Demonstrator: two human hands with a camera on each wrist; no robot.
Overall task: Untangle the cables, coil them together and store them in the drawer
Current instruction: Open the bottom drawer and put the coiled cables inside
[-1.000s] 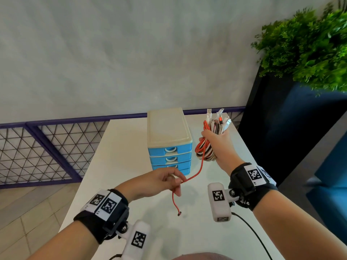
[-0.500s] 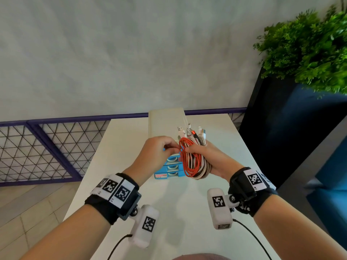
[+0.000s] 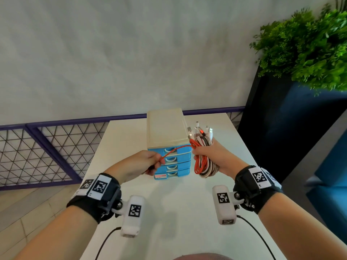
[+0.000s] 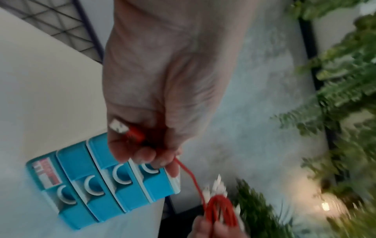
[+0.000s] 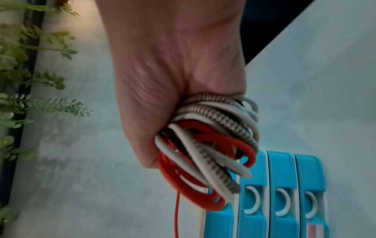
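Two hands are engaged: the coiled cable bundle [image 3: 204, 158] is clenched in the right hand [image 3: 216, 156] beside the closed blue drawer unit [image 3: 170, 160]; the red cable's end [image 4: 130, 130] is pinched by left-hand fingers [image 4: 142, 157]. Excess tension could unravel the coil.

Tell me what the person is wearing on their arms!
Bare arms, no sleeves. Each wrist has a black strap with white square-code tags. A white camera block with its own black code sticks out below each, trailing a thin black cable.
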